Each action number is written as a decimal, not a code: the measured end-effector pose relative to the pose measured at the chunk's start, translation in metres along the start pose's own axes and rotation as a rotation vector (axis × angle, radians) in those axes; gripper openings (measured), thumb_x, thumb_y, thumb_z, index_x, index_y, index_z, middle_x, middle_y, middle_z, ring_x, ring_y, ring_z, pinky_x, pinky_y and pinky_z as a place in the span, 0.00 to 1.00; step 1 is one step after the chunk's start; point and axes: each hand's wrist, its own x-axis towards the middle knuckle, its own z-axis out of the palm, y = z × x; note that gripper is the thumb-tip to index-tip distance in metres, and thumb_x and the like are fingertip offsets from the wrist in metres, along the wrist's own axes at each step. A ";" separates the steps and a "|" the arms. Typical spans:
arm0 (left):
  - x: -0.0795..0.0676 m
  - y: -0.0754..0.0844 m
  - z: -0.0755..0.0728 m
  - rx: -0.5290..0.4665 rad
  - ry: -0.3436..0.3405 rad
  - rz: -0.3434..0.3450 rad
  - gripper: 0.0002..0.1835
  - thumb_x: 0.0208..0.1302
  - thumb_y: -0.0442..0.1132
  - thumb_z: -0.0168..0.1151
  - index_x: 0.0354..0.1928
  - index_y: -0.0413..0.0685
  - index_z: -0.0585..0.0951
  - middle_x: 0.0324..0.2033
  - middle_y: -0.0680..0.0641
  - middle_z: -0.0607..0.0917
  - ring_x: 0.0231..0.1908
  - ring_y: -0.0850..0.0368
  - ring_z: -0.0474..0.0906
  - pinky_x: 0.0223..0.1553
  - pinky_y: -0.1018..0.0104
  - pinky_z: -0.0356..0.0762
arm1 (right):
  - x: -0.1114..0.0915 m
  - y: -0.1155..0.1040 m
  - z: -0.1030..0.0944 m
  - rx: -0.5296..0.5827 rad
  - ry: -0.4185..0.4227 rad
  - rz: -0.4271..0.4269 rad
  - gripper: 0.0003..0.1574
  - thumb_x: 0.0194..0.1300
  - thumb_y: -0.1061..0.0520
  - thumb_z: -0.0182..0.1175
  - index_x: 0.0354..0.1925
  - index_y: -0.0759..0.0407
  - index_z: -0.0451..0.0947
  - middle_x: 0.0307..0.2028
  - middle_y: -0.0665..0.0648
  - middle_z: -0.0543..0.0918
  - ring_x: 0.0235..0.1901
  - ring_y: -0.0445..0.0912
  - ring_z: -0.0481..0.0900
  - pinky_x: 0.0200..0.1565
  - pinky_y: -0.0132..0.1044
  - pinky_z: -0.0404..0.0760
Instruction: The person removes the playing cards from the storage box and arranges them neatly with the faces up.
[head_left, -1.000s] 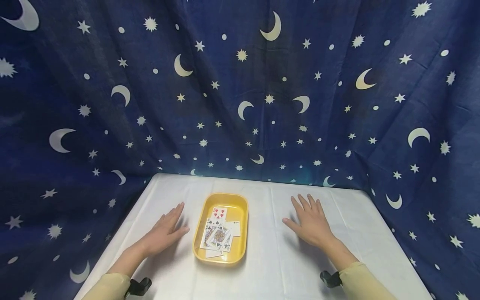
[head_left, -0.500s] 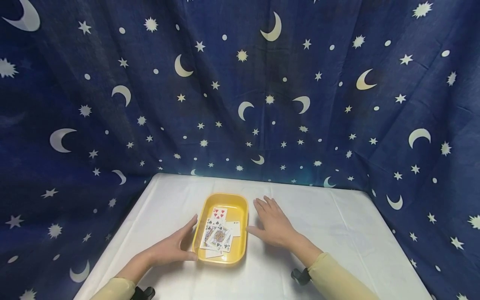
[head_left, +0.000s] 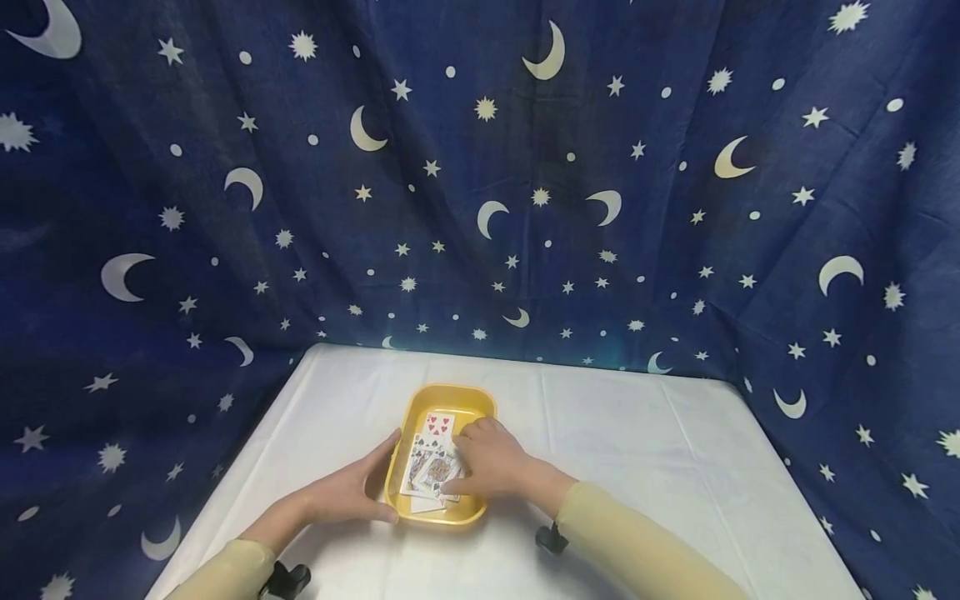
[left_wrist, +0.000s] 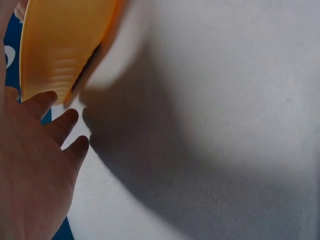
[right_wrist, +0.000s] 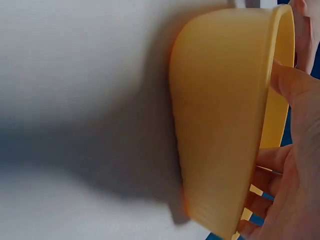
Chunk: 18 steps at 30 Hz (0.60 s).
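Observation:
A yellow plastic tray (head_left: 399,500) stands on the table with several playing cards (head_left: 424,463) lying loosely overlapped in it. A red hearts card (head_left: 437,424) is at their far end, with black-suited and face cards nearer. My left hand (head_left: 341,493) is at the tray's left side, thumb near the close corner and fingers along the rim, spread in the left wrist view. Over the right rim reaches my right hand (head_left: 491,458), thumb and fingers apart above the cards. Its fingertips are partly hidden inside the tray, so contact with a card is unclear.
A white cloth (head_left: 637,467) covers the table. Dark blue fabric with moons and stars (head_left: 480,167) hangs behind it and at both sides. A black wrist mount (head_left: 552,540) sits under the right sleeve, and another (head_left: 287,579) under the left.
My right hand has moved left from the bare cloth, over the rim and into the tray. The left hand has come right to the tray's side. The tray has stayed put.

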 end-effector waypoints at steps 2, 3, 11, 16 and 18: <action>0.001 0.000 -0.001 -0.004 -0.002 0.004 0.70 0.49 0.54 0.82 0.83 0.54 0.40 0.81 0.46 0.43 0.79 0.45 0.39 0.76 0.40 0.42 | 0.005 -0.003 0.002 -0.017 -0.024 0.001 0.41 0.56 0.21 0.64 0.47 0.52 0.83 0.36 0.45 0.74 0.43 0.44 0.69 0.57 0.39 0.72; 0.001 0.000 -0.001 -0.005 -0.005 0.003 0.70 0.49 0.54 0.82 0.83 0.53 0.40 0.81 0.46 0.43 0.79 0.44 0.40 0.76 0.40 0.43 | 0.007 -0.005 0.002 -0.025 -0.035 0.006 0.40 0.55 0.20 0.65 0.44 0.52 0.83 0.34 0.45 0.73 0.41 0.43 0.68 0.54 0.39 0.72; 0.004 0.000 -0.001 -0.015 -0.025 -0.020 0.70 0.52 0.53 0.81 0.83 0.54 0.38 0.81 0.45 0.44 0.79 0.46 0.40 0.76 0.45 0.45 | 0.021 -0.015 0.015 -0.077 -0.077 0.105 0.52 0.45 0.13 0.64 0.43 0.56 0.84 0.37 0.49 0.75 0.41 0.45 0.68 0.51 0.42 0.73; 0.004 0.000 -0.002 -0.013 -0.016 -0.037 0.71 0.52 0.54 0.81 0.83 0.56 0.36 0.80 0.41 0.52 0.79 0.44 0.46 0.76 0.44 0.47 | 0.025 -0.017 0.024 -0.108 -0.084 0.150 0.58 0.42 0.10 0.62 0.48 0.56 0.83 0.38 0.50 0.75 0.43 0.46 0.68 0.55 0.44 0.73; 0.004 0.000 -0.002 -0.015 -0.014 -0.038 0.71 0.52 0.54 0.81 0.83 0.56 0.36 0.80 0.40 0.53 0.78 0.42 0.48 0.76 0.43 0.48 | 0.026 -0.017 0.027 -0.120 -0.079 0.157 0.59 0.41 0.10 0.61 0.49 0.56 0.83 0.38 0.50 0.75 0.43 0.46 0.69 0.56 0.45 0.73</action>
